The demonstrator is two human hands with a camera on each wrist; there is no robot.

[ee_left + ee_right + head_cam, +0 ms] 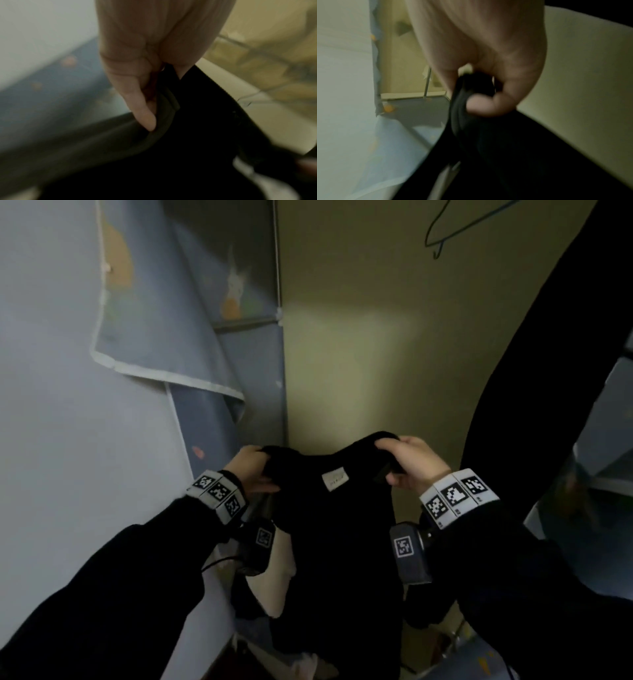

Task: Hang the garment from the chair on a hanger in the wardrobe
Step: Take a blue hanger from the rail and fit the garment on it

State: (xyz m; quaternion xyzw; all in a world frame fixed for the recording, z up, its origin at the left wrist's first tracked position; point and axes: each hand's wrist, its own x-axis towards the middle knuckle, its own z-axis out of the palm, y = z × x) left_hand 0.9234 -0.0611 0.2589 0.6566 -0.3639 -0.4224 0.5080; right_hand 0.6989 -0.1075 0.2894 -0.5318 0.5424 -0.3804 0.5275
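Note:
A black garment [335, 542] with a small white neck label [335, 477] hangs spread between both hands in front of the open wardrobe. My left hand [251, 465] grips its left shoulder, fingers curled round the fabric [171, 108]. My right hand [407, 460] grips the right shoulder, with the cloth bunched under the thumb [477, 105]. A thin blue wire hanger [445, 231] hangs empty at the top right inside the wardrobe, well above both hands.
The wardrobe's yellow-green back wall [376, 354] fills the middle. Its blue printed fabric cover [144, 313] is folded back at the left beside a metal frame post [279, 302]. A dark garment [534, 354] hangs at the right. A pale cloth [274, 580] lies below.

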